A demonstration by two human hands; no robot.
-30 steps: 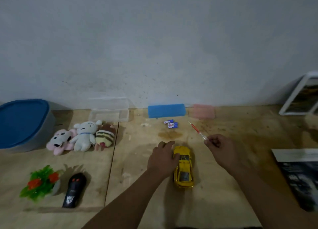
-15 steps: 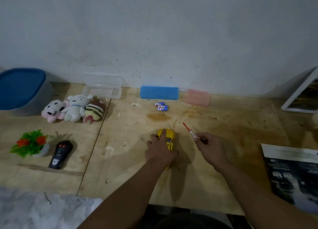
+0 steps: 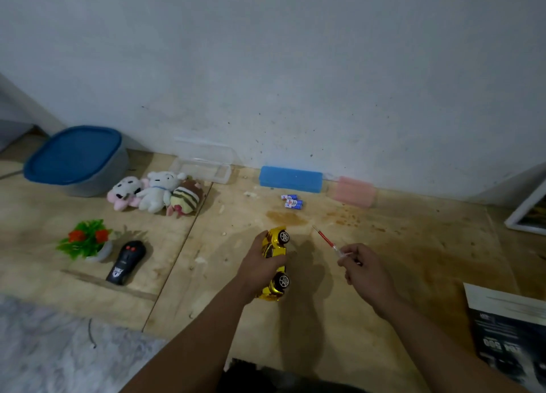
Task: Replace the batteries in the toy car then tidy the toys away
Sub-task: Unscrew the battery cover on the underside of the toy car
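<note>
My left hand [image 3: 260,267] grips the yellow toy car [image 3: 276,245], which is tipped onto its side so two wheels face right. My right hand [image 3: 363,270] pinches a thin red-handled screwdriver [image 3: 325,240], its tip pointing up and left, a short way right of the car. Three small blue batteries [image 3: 292,201] lie on the wooden floor beyond the car. A black remote control [image 3: 125,262] lies at the left. Three plush toys [image 3: 156,193] sit in a row beside a grey tub with a blue lid [image 3: 74,156].
A clear plastic box [image 3: 204,163], a blue case [image 3: 291,179] and a pink case [image 3: 353,192] stand along the wall. A small green and red plastic plant [image 3: 87,240] is at the left. A picture frame [image 3: 527,208] leans at right; a printed sheet [image 3: 508,327] lies nearby.
My left hand has closed round the car and rolled it from upright onto its side. My right hand with the screwdriver has stayed beside it. The camera has tilted down.
</note>
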